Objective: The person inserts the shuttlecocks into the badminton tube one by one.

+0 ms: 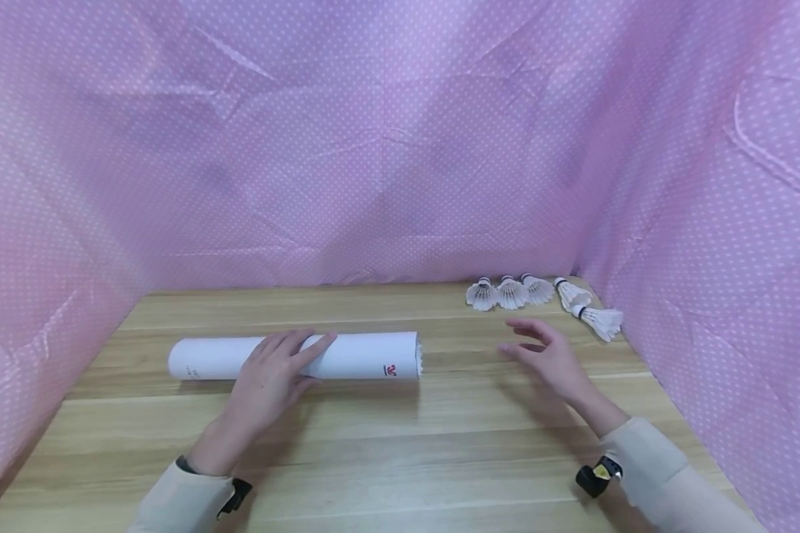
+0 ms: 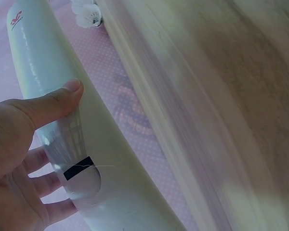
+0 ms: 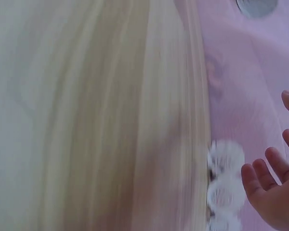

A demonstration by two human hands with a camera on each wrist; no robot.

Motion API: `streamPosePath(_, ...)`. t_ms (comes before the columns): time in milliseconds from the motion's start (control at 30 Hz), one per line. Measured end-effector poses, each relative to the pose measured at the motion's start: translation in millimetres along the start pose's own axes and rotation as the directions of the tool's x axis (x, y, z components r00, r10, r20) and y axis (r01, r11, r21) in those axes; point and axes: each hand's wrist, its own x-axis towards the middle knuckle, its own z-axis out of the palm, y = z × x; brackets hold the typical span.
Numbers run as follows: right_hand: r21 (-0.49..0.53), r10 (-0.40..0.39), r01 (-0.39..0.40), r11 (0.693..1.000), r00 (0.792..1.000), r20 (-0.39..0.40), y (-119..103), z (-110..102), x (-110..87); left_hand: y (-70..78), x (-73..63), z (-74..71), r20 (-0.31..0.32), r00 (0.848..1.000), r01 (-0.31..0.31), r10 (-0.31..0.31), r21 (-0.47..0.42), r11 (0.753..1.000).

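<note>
Right of the tube (image 1: pixel 367 355) and farther back: five shuttlecocks (image 1: pixel 510 293), our right hand (image 1: pixel 548 363) nearer, fingers loose, empty; around the tube, long axis left to right, our left hand (image 1: pixel 267 377), grasping

Tube (image 1: pixel 363 355) smooth, semi-glossy; table (image 1: pixel 400 444) wood-grained, smooth, slight sheen; shuttlecocks (image 1: pixel 510 293) at 3 o'clock feathery, matt; curtain (image 1: pixel 387 148) at 12 wrinkled cloth.

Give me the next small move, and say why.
Probably bring the right grip to the right-hand end of the white tube and pinch the jagged white edge showing there: the right grip is empty and apart from the tube, while the left grip already holds the tube, which should steady it.
</note>
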Motion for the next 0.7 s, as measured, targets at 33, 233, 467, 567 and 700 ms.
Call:
streamPosePath(33,-0.022,-0.002,0.002,1.000,1.000,-0.019,2.2,-6.1,0.0,-0.3,-0.1,0.1,0.001,1.000,0.001,-0.001,0.000,1.000)
streamPosePath(233,-0.147,-0.036,0.015,0.989,0.990,-0.139,20.6,-39.1,-1.4,-2.1,-1.5,-0.2,0.005,1.000,0.010,-0.010,0.000,1.000)
streamPosePath(467,-0.173,-0.033,-0.018,0.985,0.958,-0.283,38.4,-69.7,-2.2,-3.1,-2.5,-0.7,0.003,1.000,0.013,-0.013,-0.001,1.000)
streamPosePath(567,-0.181,-0.023,-0.046,0.982,0.933,-0.360,44.6,-81.4,-1.0,-3.2,-2.7,-0.2,-0.001,1.000,0.009,-0.009,-0.003,1.000)
streamPosePath(700,-0.219,0.041,-0.145,0.965,0.906,-0.422,51.3,-96.2,-1.2,-3.2,-3.1,0.2,-0.006,1.000,0.005,-0.005,-0.002,1.000)
